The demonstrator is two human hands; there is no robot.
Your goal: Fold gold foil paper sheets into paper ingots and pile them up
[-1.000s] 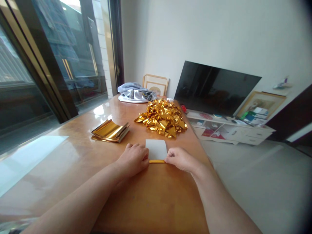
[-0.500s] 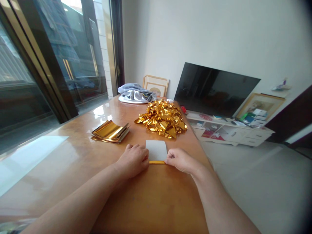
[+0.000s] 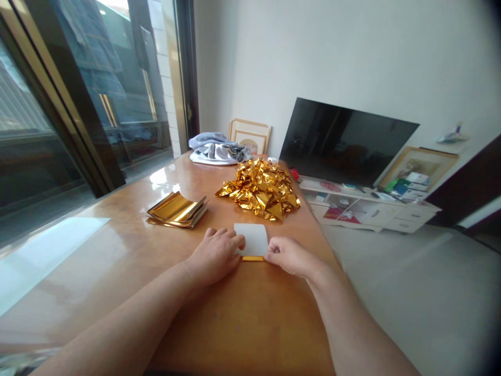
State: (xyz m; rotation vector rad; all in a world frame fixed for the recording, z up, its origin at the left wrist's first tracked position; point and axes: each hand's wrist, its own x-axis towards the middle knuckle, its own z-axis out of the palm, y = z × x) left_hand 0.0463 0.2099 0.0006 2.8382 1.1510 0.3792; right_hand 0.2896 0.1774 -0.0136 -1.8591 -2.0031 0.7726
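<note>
A small sheet of gold foil paper (image 3: 253, 240) lies white side up on the wooden table (image 3: 242, 318), its near edge folded over into a narrow gold strip. My left hand (image 3: 215, 255) presses on the left end of that fold, fingertips over the sheet's left edge. My right hand (image 3: 288, 256) pinches the right end of the fold. Beyond the sheet sits a heap of folded gold foil pieces (image 3: 260, 189). A stack of flat gold foil sheets (image 3: 177, 210) lies to the left.
A grey bundle of cloth (image 3: 217, 149) and picture frames (image 3: 250, 136) are at the table's far end. A dark glass sliding door (image 3: 78, 104) runs along the left. A TV (image 3: 344, 141) on a low white cabinet (image 3: 376, 209) stands right, past the table's edge.
My left hand's fingers have slid a little to the right, onto the sheet's left edge. My right hand and the fold stay in place.
</note>
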